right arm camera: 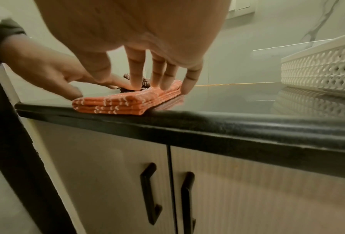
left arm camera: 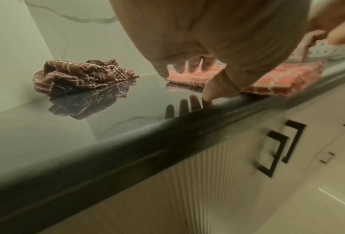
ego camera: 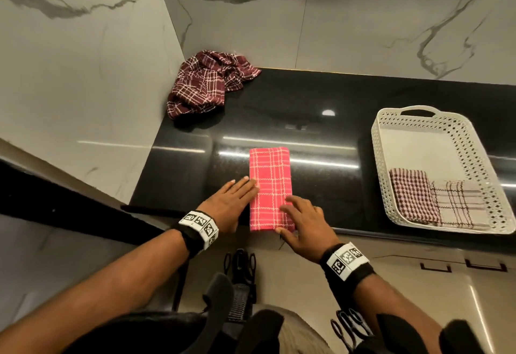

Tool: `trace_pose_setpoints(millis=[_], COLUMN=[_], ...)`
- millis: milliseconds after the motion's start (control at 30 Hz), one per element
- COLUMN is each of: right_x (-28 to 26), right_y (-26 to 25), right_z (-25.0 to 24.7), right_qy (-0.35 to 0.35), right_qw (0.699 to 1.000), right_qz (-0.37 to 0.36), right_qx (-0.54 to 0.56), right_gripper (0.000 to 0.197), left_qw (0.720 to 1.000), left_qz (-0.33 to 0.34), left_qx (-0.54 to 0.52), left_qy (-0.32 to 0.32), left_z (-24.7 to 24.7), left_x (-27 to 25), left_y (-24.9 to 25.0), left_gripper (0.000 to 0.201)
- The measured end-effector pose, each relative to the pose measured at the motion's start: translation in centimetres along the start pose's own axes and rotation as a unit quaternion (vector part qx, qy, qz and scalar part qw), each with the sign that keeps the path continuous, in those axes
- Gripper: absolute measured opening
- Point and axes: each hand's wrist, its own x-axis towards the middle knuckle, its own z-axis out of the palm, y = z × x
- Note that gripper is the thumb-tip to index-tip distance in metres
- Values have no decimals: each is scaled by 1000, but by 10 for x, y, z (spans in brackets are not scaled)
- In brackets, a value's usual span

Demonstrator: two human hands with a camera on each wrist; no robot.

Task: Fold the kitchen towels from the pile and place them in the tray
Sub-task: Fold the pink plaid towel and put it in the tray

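Observation:
A pink plaid towel (ego camera: 270,180) lies folded into a long strip on the black counter (ego camera: 321,135), its near end at the front edge. My left hand (ego camera: 231,202) lies flat beside it, straight fingers touching its left edge. My right hand (ego camera: 301,222) rests with extended fingers on its near right part; in the right wrist view the fingertips (right arm camera: 165,85) press the towel (right arm camera: 127,102). A crumpled maroon plaid towel (ego camera: 208,84) sits in the back left corner, and appears as a heap (left arm camera: 81,74) in the left wrist view. The white perforated tray (ego camera: 391,200) at right holds two folded towels (ego camera: 413,194).
Marble walls close off the counter at the left and back. The tray's far half (ego camera: 416,146) is bare. Cabinet doors with black handles (right arm camera: 149,194) are below the counter's edge. Bare counter lies between the pink towel and the tray.

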Motion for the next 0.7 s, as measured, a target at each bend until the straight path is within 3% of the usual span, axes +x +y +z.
trace_pose_setpoints(millis=[67,133,233,400,533,633,700], right_x=[12,26,36,26,20,29,42], right_y=[4,11,23,26,25,15,8], right_z=[-3,-7,-8,12,17,5,-3], right_qy=[-34,-115,-164,-95,17,80,101], right_qw=[999,990,973,989,994,957,938], right_qz=[-34,-54,-65,-58,-4,69,101], right_qx=[-5,-60,-148,-96,104,271,316], right_gripper=[87,109,118,97,49,25,20], left_qw=[999,998,999,993,977,896,862], left_qz=[24,38,34,30,40,-17,-58], left_qx=[32,41,1,-78,-190,-414,-455], left_qy=[-5,-5,20,81,86,158,214], left_z=[8,16,21,40,35,20,11], left_x=[-3,-2,3,2,2,5,15], left_y=[6,17,26,22,19,11,8], left_gripper=[106,98,85,80,81,50,21])
